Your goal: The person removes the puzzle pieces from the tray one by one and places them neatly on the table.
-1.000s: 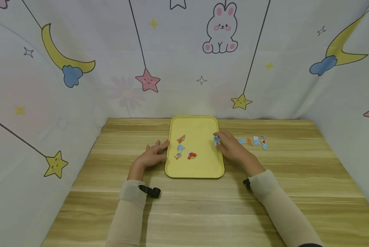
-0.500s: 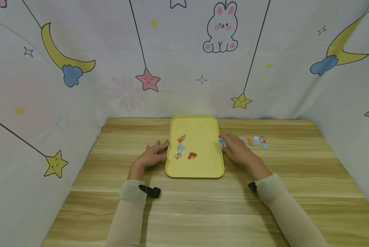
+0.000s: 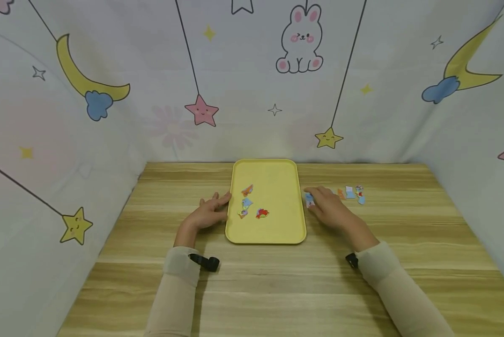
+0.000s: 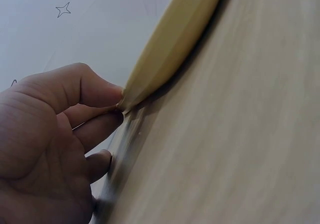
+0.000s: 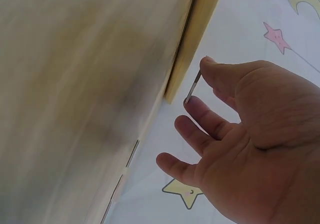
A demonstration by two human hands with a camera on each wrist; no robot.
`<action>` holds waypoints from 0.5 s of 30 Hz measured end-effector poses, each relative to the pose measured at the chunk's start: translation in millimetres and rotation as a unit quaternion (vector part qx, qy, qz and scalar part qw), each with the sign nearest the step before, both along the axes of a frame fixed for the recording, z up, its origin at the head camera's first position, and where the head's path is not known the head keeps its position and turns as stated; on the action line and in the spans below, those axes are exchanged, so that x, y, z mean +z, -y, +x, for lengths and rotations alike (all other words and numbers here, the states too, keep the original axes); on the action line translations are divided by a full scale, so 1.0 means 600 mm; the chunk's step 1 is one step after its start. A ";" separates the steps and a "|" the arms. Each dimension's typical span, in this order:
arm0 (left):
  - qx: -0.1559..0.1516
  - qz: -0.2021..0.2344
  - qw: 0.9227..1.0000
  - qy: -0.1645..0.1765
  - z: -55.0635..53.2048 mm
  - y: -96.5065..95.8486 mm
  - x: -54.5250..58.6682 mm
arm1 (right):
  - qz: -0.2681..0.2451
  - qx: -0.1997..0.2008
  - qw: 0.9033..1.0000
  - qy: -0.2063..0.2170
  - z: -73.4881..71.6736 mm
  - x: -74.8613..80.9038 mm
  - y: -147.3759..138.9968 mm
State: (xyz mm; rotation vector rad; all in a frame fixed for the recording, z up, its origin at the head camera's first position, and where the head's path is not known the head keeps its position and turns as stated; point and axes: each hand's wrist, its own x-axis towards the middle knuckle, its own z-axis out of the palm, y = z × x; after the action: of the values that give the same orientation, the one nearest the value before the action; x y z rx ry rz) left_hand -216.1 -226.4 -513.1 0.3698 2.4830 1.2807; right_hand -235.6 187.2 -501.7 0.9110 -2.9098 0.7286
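Observation:
My right hand [image 3: 329, 208] is just off the right side of the yellow tray [image 3: 277, 187], low over the table. It pinches a small flat blue and pale puzzle piece [image 3: 309, 200] by its edges. Seen edge-on in the right wrist view, this thin piece [image 5: 193, 88] spans thumb and index finger while the other fingers stay spread. My left hand [image 3: 207, 213] touches the tray's left rim with extended fingers. Several pieces lie on the tray's left half, among them an orange one [image 3: 247, 190], a light blue one [image 3: 247, 202] and a red one [image 3: 262, 213].
More pieces lie on the wooden table [image 3: 252, 290] right of the tray, including a white and blue piece [image 3: 349, 192] and an orange one [image 3: 341, 194] partly behind my right hand. A printed cloth [image 3: 243, 79] encloses the table's back and sides.
My right hand has carried the pinched piece rightward, from over the tray's right edge to beyond its rim. The left hand and the pieces on the tray look the same.

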 end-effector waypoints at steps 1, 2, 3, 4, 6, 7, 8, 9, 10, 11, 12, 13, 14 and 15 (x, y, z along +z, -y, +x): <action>0.001 0.000 1.000 0.001 0.000 0.000 0.000 | 0.000 -0.001 1.000 0.001 0.001 0.000 -0.002; 0.000 0.000 1.000 -0.001 0.000 0.000 0.000 | 0.000 -0.002 1.000 0.001 0.002 0.000 -0.004; 0.001 0.002 1.000 0.000 0.000 0.000 0.000 | -0.001 -0.002 1.000 0.002 0.002 0.000 -0.007; 0.001 0.002 1.000 -0.001 0.000 0.001 0.000 | -0.001 -0.003 1.000 0.001 0.003 0.001 -0.009; 0.001 0.003 1.000 -0.001 0.000 0.000 0.000 | 0.000 -0.004 1.000 0.004 0.004 0.001 -0.014; 0.002 0.004 1.000 -0.001 0.000 0.000 0.000 | 0.001 -0.004 1.000 0.004 0.004 0.001 -0.016; 0.002 0.004 1.000 -0.001 0.000 0.000 0.001 | 0.002 -0.004 1.000 0.004 0.004 0.000 -0.018; 0.001 0.004 1.000 -0.001 0.000 0.000 0.000 | 0.004 -0.004 1.000 0.003 0.005 0.000 -0.020; 0.001 0.005 1.000 -0.001 0.000 0.000 0.000 | 0.006 -0.004 1.000 0.004 0.005 0.000 -0.022; 0.000 0.006 1.000 -0.001 0.000 0.001 0.000 | 0.008 -0.003 1.000 0.004 0.006 -0.001 -0.024; -0.002 0.006 1.000 -0.002 0.000 0.001 -0.001 | 0.009 -0.002 1.000 0.003 0.006 -0.001 -0.025; -0.004 0.007 1.000 -0.003 0.000 0.001 -0.002 | 0.010 -0.002 1.000 0.002 0.007 -0.001 -0.027; -0.006 0.006 1.000 -0.004 0.000 0.001 -0.002 | 0.011 -0.002 1.000 0.004 0.008 -0.001 -0.028; -0.007 0.007 1.000 -0.005 0.000 0.001 -0.002 | 0.011 -0.002 1.000 0.006 0.009 -0.001 -0.030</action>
State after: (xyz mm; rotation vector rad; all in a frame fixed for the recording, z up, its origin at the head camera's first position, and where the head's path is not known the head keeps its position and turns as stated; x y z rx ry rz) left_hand -216.2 -227.3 -514.6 0.3968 2.4761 1.2938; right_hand -230.5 204.9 -502.1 0.9053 -2.9346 0.7051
